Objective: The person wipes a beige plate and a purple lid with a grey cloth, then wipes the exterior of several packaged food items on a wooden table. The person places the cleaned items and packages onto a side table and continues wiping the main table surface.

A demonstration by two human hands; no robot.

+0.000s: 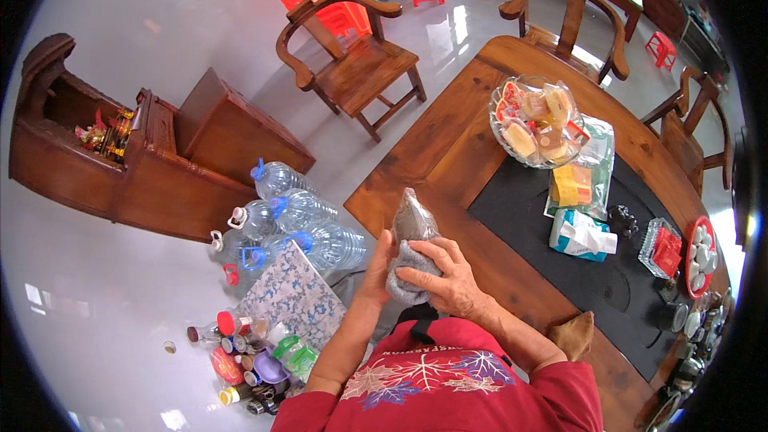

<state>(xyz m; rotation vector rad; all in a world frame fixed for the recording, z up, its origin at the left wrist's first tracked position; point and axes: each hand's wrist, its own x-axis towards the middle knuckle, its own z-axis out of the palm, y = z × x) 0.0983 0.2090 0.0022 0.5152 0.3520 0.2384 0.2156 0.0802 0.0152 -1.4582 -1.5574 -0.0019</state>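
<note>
In front of my chest, my left hand (379, 269) is closed along the left side of a grey cloth (411, 291) and a see-through, greyish tapered object (414, 221). The narrow end of that object points away from me. Over the cloth my right hand (450, 278) is wrapped, fingers bent and pressing it against the object's near part. The cloth and fingers hide the lower part, so I cannot tell whether it is a bottle or a bag. Both hands are just off the near left edge of the wooden table (424, 164).
Large empty water bottles (302, 212) stand left beside a flower-patterned board (292, 292). Several small bottles and cups (248, 360) crowd the floor below. On the table are a glass fruit bowl (538, 122), tissue pack (582, 234) and black tea tray (520, 208). A wooden armchair (360, 72) stands beyond.
</note>
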